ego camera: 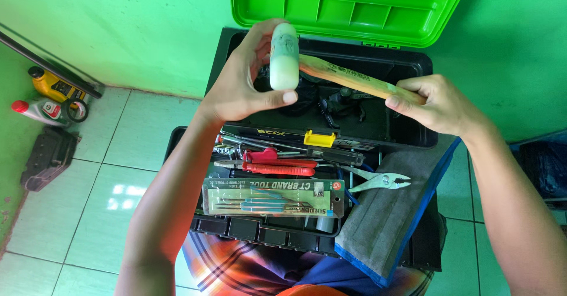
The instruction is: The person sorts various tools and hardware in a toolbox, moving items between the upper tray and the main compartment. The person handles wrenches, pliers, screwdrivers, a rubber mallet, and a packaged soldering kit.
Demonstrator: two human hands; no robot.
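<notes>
The mallet (322, 71) is in both your hands, held level above the open black toolbox (413, 65) with its green lid (348, 6) tipped back against the wall. Its pale, rounded head (284, 57) sits in your left hand (242, 86): fingers curl behind it at the top, and the thumb presses across its lower end, so the head is clamped between thumb and fingers. Your right hand (434, 104) is closed around the far end of the wooden handle (348, 77), thumb lying along the upper side.

Judging by its looks, the head is a dense rubber or plastic cylinder, so the weight will likely pull toward your left side. The smooth head may slip in a loose pinch; the stiff handle gives the surer hold.

Below, the lifted tray (266, 228) carries red-handled pliers (277, 163), silver pliers (378, 182) and a carded tool set (274, 198), with a grey cloth (390, 219) beside them.
</notes>
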